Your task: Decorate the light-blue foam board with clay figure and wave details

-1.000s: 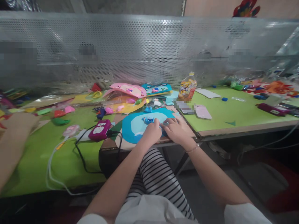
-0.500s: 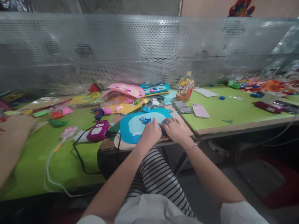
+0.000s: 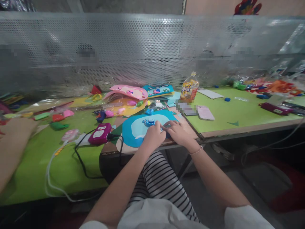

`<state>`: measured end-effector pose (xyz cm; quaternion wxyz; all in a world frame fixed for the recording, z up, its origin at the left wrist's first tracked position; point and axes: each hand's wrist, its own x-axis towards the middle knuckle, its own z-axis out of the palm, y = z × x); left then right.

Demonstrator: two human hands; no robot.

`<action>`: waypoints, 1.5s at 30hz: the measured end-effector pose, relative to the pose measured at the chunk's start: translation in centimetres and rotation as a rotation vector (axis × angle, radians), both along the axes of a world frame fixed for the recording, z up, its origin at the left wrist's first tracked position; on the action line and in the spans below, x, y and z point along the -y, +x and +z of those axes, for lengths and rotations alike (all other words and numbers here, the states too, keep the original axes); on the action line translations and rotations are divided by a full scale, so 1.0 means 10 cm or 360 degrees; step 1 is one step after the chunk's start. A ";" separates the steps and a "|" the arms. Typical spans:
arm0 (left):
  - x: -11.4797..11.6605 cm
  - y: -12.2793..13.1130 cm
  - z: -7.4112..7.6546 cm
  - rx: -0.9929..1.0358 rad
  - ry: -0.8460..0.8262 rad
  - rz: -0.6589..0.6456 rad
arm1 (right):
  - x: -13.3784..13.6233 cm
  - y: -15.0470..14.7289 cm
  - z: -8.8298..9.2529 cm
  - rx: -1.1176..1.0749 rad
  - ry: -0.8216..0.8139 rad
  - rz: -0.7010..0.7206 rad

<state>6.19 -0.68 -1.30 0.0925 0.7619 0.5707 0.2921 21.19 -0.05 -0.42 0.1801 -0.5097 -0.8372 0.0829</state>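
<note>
A blue sheet [image 3: 128,127] with a light-blue oval lies at the table's front edge, a small blue figure [image 3: 150,121] on it that looks like modelling clay. My left hand [image 3: 155,135] rests over the sheet's right part, its fingers curled into a pinch. Close beside it, my right hand [image 3: 177,131] has bent fingers pressed together, their tips meeting the left fingertips. Whatever is between the fingers is hidden or too small to name. Below the hands, part of a darker blue area shows.
A magenta device [image 3: 100,133] with a black cable sits left of the sheet. Behind lie decorated pink sheets [image 3: 128,92] and clay pieces. A drink bottle [image 3: 190,86] and a pink phone [image 3: 205,113] are to the right. Another person's arm [image 3: 16,149] reaches in at far left.
My hands have barely moved; the right fingers have shifted slightly and draw closer to the left fingertips. The sheet and the blue figure stay in place.
</note>
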 end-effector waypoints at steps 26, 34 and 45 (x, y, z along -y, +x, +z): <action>-0.04 -0.08 0.02 0.0431 0.0036 0.0163 | -0.03 -0.06 -0.10 0.0302 0.0235 -0.0062; -0.03 0.02 0.00 -0.0054 -0.0051 0.0110 | 0.00 -0.11 -0.05 0.0375 0.0231 -0.0128; -0.11 -0.03 -0.06 0.0060 -0.0073 0.0081 | -0.02 -0.06 -0.10 0.0415 0.0247 -0.0057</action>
